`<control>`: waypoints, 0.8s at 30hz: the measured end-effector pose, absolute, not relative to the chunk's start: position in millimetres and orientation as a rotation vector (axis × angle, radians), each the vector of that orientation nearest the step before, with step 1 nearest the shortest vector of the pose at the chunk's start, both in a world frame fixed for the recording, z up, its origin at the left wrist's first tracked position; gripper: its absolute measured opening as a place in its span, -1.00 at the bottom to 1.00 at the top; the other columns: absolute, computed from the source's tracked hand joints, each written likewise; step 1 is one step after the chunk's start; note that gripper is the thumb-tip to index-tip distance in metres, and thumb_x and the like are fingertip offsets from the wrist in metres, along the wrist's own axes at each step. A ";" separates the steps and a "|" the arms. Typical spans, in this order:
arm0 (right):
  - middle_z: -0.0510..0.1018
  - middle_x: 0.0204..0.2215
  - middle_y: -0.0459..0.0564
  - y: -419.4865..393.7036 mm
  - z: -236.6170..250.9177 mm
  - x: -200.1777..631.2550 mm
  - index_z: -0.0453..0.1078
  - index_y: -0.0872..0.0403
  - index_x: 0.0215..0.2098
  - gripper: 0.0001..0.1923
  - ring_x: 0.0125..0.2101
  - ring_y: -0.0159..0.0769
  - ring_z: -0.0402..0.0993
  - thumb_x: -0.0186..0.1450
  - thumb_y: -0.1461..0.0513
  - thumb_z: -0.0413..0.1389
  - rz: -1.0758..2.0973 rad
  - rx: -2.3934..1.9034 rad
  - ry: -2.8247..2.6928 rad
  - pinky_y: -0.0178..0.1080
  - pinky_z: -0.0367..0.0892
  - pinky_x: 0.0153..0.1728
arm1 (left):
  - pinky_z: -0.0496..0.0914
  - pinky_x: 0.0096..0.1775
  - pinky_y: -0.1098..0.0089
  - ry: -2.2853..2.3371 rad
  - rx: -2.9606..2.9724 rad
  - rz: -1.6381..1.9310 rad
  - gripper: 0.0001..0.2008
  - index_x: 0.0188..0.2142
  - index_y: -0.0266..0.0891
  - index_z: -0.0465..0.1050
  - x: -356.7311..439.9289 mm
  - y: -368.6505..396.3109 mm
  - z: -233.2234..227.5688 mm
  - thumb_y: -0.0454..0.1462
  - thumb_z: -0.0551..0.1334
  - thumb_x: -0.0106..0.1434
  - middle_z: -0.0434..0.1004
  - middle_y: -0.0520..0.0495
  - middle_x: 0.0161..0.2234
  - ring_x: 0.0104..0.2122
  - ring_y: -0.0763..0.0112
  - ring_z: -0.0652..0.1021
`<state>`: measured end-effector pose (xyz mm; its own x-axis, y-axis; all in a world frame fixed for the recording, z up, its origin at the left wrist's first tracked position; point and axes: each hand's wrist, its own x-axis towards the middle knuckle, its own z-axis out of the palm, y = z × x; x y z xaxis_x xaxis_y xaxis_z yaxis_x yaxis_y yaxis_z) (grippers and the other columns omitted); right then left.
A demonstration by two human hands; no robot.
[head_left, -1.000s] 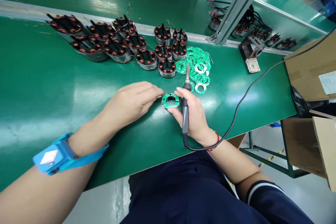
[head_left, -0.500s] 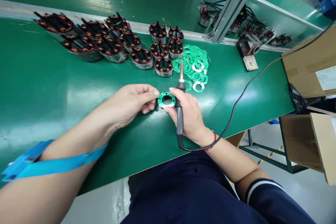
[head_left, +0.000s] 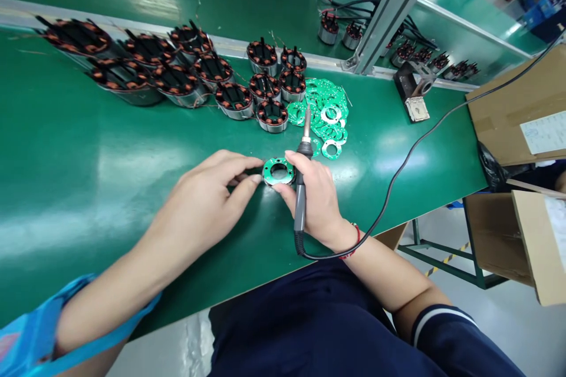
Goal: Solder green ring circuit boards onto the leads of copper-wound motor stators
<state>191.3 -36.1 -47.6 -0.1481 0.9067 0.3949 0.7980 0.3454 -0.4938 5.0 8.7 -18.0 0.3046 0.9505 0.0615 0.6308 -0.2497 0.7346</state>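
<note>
The ring board (head_left: pixel 278 171) sat on the green mat (head_left: pixel 88 147) between my hands. My left hand (head_left: pixel 207 203) pinched its left edge, fingers curled. My right hand (head_left: pixel 316 200) was wrapped around the iron (head_left: pixel 302 179), its long axis pointing away from me, tip clear of the ring, I think. Stators (head_left: pixel 234 97) and spare boards (head_left: pixel 329 109) lay beyond, well apart.

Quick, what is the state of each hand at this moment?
Left hand: fingertips pinch the edge of the green ring board.
Right hand: closed around the soldering iron, tip pointing away; its fingers also touch the board.
</note>
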 end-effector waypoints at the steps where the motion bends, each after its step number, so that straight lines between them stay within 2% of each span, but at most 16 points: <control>1: 0.61 0.04 0.11 -36.3 -47.2 191.4 0.25 0.08 0.31 -0.58 -0.04 -0.17 0.56 0.55 0.10 0.00 0.215 -1.481 -1.978 -0.11 0.43 0.05 | 0.55 -0.16 0.11 1.407 1.995 0.681 -0.58 -0.05 -0.20 0.57 5.1 7.4 -17.8 -0.05 0.10 0.29 0.62 -0.13 -0.18 -0.28 0.19 0.61; 3: 0.61 0.03 0.10 -36.9 -46.9 191.0 0.24 0.07 0.31 -0.58 -0.04 -0.17 0.56 0.56 0.10 -0.01 0.217 -1.488 -1.979 -0.11 0.42 0.06 | 0.55 -0.22 0.16 1.381 2.020 0.689 -0.58 0.00 -0.22 0.55 5.3 5.2 -17.9 -0.07 0.12 0.30 0.60 -0.11 -0.20 -0.33 0.23 0.60; 5: 0.61 0.02 0.09 -37.7 -47.3 189.7 0.24 0.05 0.32 -0.57 -0.04 -0.16 0.55 0.56 0.10 0.00 0.232 -1.503 -1.971 -0.10 0.42 0.06 | 0.55 -0.27 0.22 1.325 2.033 0.705 -0.62 -0.05 -0.19 0.57 4.9 3.9 -18.2 -0.05 0.13 0.32 0.59 -0.10 -0.18 -0.29 0.24 0.60; 8: 0.61 0.00 0.08 -38.4 -48.3 187.3 0.24 0.03 0.32 -0.58 -0.05 -0.16 0.55 0.56 0.10 0.00 0.241 -1.510 -1.943 -0.09 0.43 0.04 | 0.47 -0.45 0.35 1.281 1.993 0.723 -0.66 -0.09 -0.12 0.59 1.4 4.5 -19.8 -0.01 0.18 0.34 0.60 -0.07 -0.14 -0.25 0.26 0.61; 10: 0.62 -0.02 0.07 -38.1 -48.6 186.6 0.24 0.03 0.31 -0.59 -0.07 -0.16 0.55 0.56 0.11 -0.01 0.239 -1.508 -1.927 -0.10 0.44 0.00 | 0.45 -0.48 0.38 1.258 1.988 0.732 -0.68 -0.11 -0.08 0.58 -3.2 6.8 -23.1 0.01 0.19 0.35 0.58 -0.04 -0.12 -0.24 0.27 0.60; 11: 0.62 -0.02 0.08 -37.6 -48.6 186.8 0.24 0.03 0.31 -0.59 -0.08 -0.16 0.55 0.55 0.11 -0.01 0.242 -1.500 -1.926 -0.11 0.44 -0.01 | 0.49 -0.43 0.36 1.234 2.009 0.727 -0.69 -0.10 -0.08 0.57 -5.7 8.2 -25.8 0.00 0.19 0.36 0.57 -0.04 -0.11 -0.21 0.26 0.60; 13: 0.62 -0.01 0.09 -36.6 -48.4 188.0 0.24 0.05 0.31 -0.58 -0.08 -0.16 0.56 0.55 0.11 0.00 0.261 -1.473 -1.937 -0.10 0.45 -0.01 | 0.58 -0.18 0.23 1.180 2.076 0.716 -0.69 -0.01 -0.09 0.50 -8.8 10.8 -32.7 -0.03 0.20 0.37 0.54 -0.07 -0.04 -0.07 0.20 0.58; 16: 0.62 0.04 0.10 -35.4 -48.1 191.3 0.20 0.03 0.33 -0.52 0.00 -0.13 0.58 0.51 0.09 0.05 0.323 -1.425 -1.944 -0.05 0.45 0.06 | 0.47 0.18 -0.04 1.077 2.190 0.709 -0.47 0.27 -0.15 0.26 -3.7 12.2 -43.9 -0.09 0.20 0.36 0.41 -0.21 0.18 0.19 0.04 0.46; 18: 0.62 0.06 0.10 -35.3 -47.6 194.2 0.18 0.02 0.34 -0.50 0.05 -0.12 0.57 0.49 0.10 0.06 0.331 -1.398 -1.904 -0.03 0.45 0.10 | 0.43 0.21 -0.08 1.004 2.263 0.660 -0.41 0.34 -0.18 0.16 5.6 11.9 -48.8 -0.12 0.17 0.37 0.38 -0.27 0.23 0.22 -0.02 0.43; 22: 0.66 0.02 0.09 -34.5 -41.3 206.2 0.23 0.03 0.29 -0.57 0.03 -0.16 0.60 0.48 0.17 0.05 0.220 -1.343 -1.779 -0.06 0.46 0.07 | 0.49 0.10 0.00 1.064 2.403 0.535 -0.54 0.23 -0.24 0.30 11.3 15.8 -49.7 -0.10 0.08 0.42 0.51 -0.28 0.08 0.07 -0.02 0.53; 24: 0.70 -0.04 0.06 -32.7 -34.9 218.0 0.29 0.04 0.23 -0.63 -0.04 -0.19 0.63 0.48 0.21 0.06 0.183 -1.331 -1.763 -0.09 0.48 0.02 | 0.49 0.06 0.00 1.199 2.465 0.473 -0.53 0.18 -0.25 0.34 -6.6 21.9 -48.8 -0.05 0.06 0.41 0.52 -0.30 0.05 0.03 -0.05 0.55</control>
<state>218.0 -32.7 -34.9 -0.0243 0.8311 0.5557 0.6991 0.4114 -0.5848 -6.6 21.9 -48.8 0.5844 0.7993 0.1397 0.6795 -0.5762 0.4542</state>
